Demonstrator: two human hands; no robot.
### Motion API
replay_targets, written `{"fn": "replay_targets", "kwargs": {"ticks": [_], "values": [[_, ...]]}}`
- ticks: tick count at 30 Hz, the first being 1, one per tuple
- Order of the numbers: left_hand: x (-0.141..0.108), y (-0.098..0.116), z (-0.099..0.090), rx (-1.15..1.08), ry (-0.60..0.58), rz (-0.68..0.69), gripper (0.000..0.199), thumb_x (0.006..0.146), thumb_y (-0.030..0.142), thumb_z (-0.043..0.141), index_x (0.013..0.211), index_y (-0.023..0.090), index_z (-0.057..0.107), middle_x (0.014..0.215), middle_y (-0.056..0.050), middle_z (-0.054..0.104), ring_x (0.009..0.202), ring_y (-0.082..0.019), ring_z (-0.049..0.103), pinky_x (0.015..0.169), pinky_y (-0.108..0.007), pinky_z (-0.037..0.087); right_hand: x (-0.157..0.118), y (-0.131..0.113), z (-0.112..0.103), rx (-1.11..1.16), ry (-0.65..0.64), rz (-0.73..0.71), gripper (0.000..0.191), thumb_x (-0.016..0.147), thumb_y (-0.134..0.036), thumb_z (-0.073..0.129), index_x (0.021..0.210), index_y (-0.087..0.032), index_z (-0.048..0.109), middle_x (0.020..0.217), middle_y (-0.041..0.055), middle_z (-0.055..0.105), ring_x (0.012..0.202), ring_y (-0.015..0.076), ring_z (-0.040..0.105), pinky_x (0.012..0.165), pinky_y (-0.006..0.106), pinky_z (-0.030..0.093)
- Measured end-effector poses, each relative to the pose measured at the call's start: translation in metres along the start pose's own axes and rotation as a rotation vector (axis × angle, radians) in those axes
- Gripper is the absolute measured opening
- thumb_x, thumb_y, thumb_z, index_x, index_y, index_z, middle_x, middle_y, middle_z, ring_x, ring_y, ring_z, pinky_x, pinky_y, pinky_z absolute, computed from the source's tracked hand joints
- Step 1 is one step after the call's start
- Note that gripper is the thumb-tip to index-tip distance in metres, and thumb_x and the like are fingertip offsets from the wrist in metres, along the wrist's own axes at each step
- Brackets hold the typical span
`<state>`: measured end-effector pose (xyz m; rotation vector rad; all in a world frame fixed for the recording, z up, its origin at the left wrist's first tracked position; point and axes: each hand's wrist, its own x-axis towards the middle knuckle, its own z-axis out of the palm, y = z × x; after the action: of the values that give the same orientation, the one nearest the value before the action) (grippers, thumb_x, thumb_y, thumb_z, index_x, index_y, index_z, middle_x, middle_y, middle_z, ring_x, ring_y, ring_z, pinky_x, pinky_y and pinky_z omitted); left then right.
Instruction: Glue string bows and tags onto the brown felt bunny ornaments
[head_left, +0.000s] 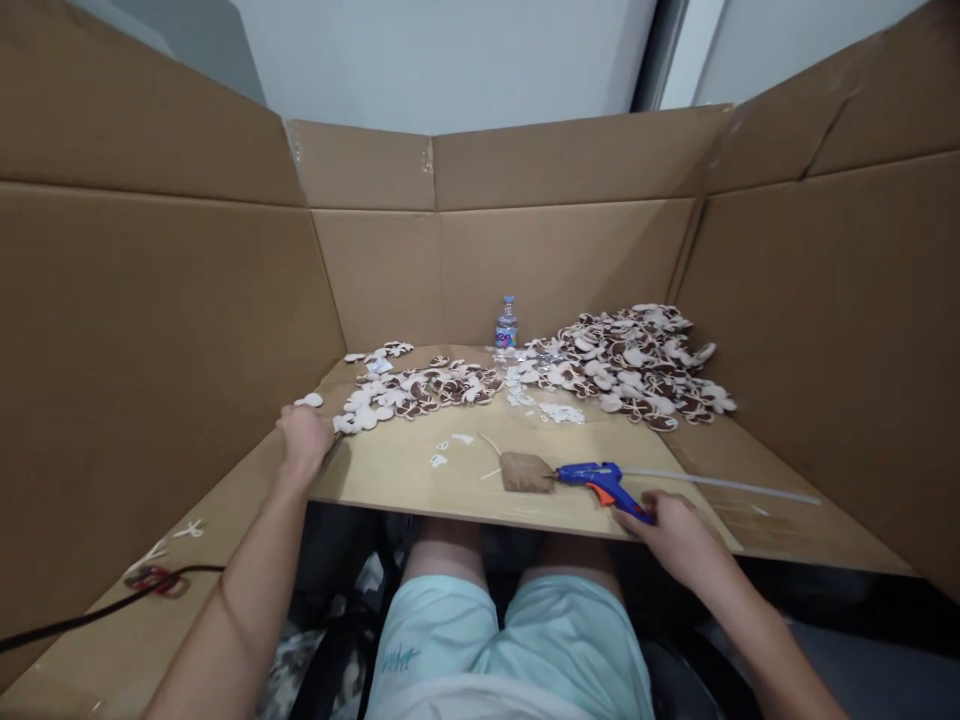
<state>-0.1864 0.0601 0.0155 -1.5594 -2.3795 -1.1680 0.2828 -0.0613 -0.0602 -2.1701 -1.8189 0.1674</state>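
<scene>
My right hand (675, 525) is closed round the handle end of a blue hot glue gun (591, 474) with an orange trigger. A long clear glue stick (724, 484) runs out of the gun's back. The nozzle reaches the right edge of a small brown pad (527, 472) on the board. At the left edge of the board is my left hand (306, 438), its fingertips hidden behind the knuckles. Just beyond it lies a white oval piece (310, 400), and to its right begins a pile of white and brown cut-out pieces (420, 392) with cream cords.
A larger heap of similar pieces (637, 360) stands at the back right. Near the back wall is a water bottle (507, 324). Small white scraps (561, 412) lie on the board (405, 460). Cardboard walls (562, 260) surround it. A black cable (97, 613) runs at lower left.
</scene>
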Motion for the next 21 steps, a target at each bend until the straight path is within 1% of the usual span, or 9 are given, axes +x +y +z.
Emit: {"fn": "replay_targets", "kwargs": {"ticks": [3,5,7,9,12,15,18,20,21], "values": [[-0.016,0.022,0.0,-0.161,0.038,0.104,0.011,0.073,0.022,0.059,0.075,0.013,0.066,0.104,-0.017,0.07,0.11,-0.034,0.06,0.099,-0.043,0.041,-0.001,-0.006,0.006,-0.006,0.042,-0.022,0.023,0.085,-0.03,0.051,0.09,-0.013,0.066,0.086,0.0147,0.071,0.078,0.0266,0.068,0.065,0.031,0.044],[-0.033,0.038,0.003,-0.284,0.009,0.185,0.014,0.074,0.03,0.06,0.077,0.016,0.063,0.109,-0.014,0.07,0.107,-0.03,0.062,0.096,-0.039,0.045,-0.002,-0.01,0.008,-0.012,0.025,-0.02,0.024,0.087,-0.026,0.047,0.096,-0.012,0.066,0.09,0.015,0.071,0.082,0.0269,0.069,0.067,0.031,0.044],[-0.054,0.052,0.009,-0.4,-0.054,0.259,0.019,0.075,0.034,0.062,0.083,0.017,0.061,0.11,-0.012,0.07,0.102,-0.026,0.065,0.088,-0.035,0.05,-0.003,-0.014,0.007,-0.016,-0.003,0.003,0.025,0.087,-0.025,0.047,0.101,-0.012,0.064,0.095,0.0157,0.07,0.087,0.0272,0.068,0.07,0.031,0.044],[-0.075,0.063,0.017,-0.511,-0.134,0.325,0.032,0.075,0.034,0.064,0.102,0.019,0.055,0.108,-0.009,0.07,0.097,-0.022,0.067,0.081,-0.032,0.052,-0.004,-0.016,0.006,-0.021,-0.022,0.027,0.025,0.088,-0.025,0.048,0.104,-0.011,0.062,0.1,0.0165,0.069,0.091,0.0277,0.068,0.072,0.031,0.044],[-0.098,0.071,0.032,-0.652,-0.278,0.414,0.059,0.076,0.026,0.063,0.127,0.022,0.034,0.119,-0.011,0.062,0.098,-0.021,0.066,0.075,-0.031,0.053,-0.003,-0.015,0.006,-0.003,-0.027,0.036,0.024,0.088,-0.024,0.049,0.105,-0.012,0.06,0.1,0.0163,0.069,0.092,0.0277,0.067,0.073,0.031,0.044],[-0.107,0.072,0.041,-0.561,-0.365,0.479,0.051,0.076,0.023,0.063,0.121,0.021,0.039,0.122,-0.012,0.056,0.103,-0.023,0.062,0.084,-0.037,0.05,-0.001,-0.008,0.01,0.04,-0.01,0.017,0.023,0.088,-0.029,0.052,0.102,-0.013,0.06,0.093,0.0149,0.069,0.085,0.0278,0.067,0.071,0.033,0.045],[-0.115,0.077,0.035,-0.486,-0.379,0.525,0.029,0.072,0.026,0.071,0.096,0.021,0.056,0.121,-0.01,0.056,0.119,-0.029,0.051,0.1,-0.045,0.039,-0.001,-0.007,0.007,0.082,0.185,-0.025,0.028,0.083,-0.039,0.061,0.093,-0.013,0.063,0.087,0.0158,0.068,0.081,0.0305,0.065,0.072,0.038,0.047],[-0.129,0.086,0.023,-0.451,-0.443,0.637,0.02,0.072,0.033,0.074,0.079,0.021,0.059,0.121,-0.01,0.057,0.121,-0.03,0.048,0.101,-0.045,0.037,-0.009,-0.017,-0.002,0.18,0.435,-0.161,0.025,0.082,-0.04,0.063,0.088,-0.015,0.064,0.088,0.0153,0.068,0.084,0.0309,0.063,0.076,0.042,0.047],[-0.141,0.091,0.016,-0.448,-0.54,0.739,0.022,0.073,0.038,0.073,0.072,0.02,0.06,0.116,-0.009,0.061,0.114,-0.028,0.053,0.097,-0.042,0.04,-0.017,-0.027,-0.007,0.271,0.553,-0.286,0.022,0.083,-0.039,0.061,0.087,-0.017,0.064,0.088,0.0134,0.068,0.085,0.0295,0.062,0.076,0.042,0.047]]}}
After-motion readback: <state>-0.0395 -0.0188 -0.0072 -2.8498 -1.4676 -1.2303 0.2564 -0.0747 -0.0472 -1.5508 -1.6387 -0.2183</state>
